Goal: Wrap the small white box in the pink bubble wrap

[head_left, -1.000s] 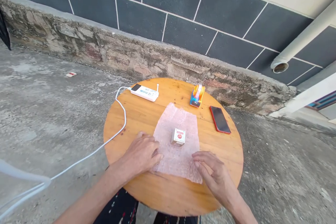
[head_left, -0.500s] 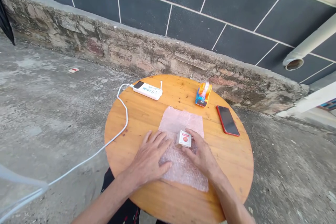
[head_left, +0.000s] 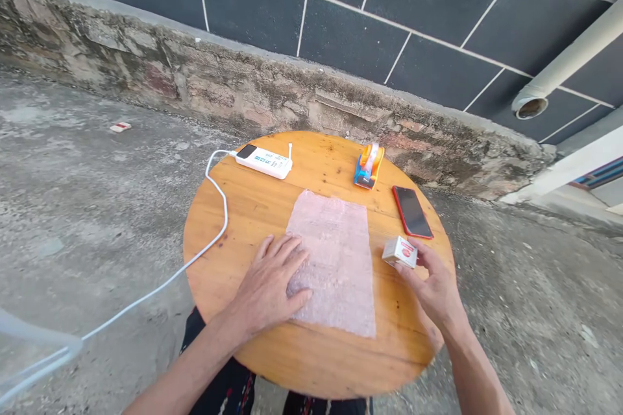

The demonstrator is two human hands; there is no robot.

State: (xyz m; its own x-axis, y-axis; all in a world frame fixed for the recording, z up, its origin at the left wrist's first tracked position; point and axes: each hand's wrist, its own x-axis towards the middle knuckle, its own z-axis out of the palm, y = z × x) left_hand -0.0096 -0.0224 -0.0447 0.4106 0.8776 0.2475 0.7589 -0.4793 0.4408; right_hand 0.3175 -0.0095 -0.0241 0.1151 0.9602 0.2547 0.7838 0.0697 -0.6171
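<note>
White box (head_left: 400,251) grasped by right hand (head_left: 437,284), left hand (head_left: 273,282) spread flat, partly hiding pink sheet (head_left: 335,259)

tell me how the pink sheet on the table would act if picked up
The pink sheet is probably floppy: it lies thin and flat on the table, with uneven edges. It looks light for its size, being filmy and textured. The left hand on its edge would likely hold that side back.

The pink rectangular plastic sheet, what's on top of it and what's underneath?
The left hand lies partly over the left edge of the pink plastic sheet. It lies on the round brown wooden table; anything directly underneath is hidden.
</note>
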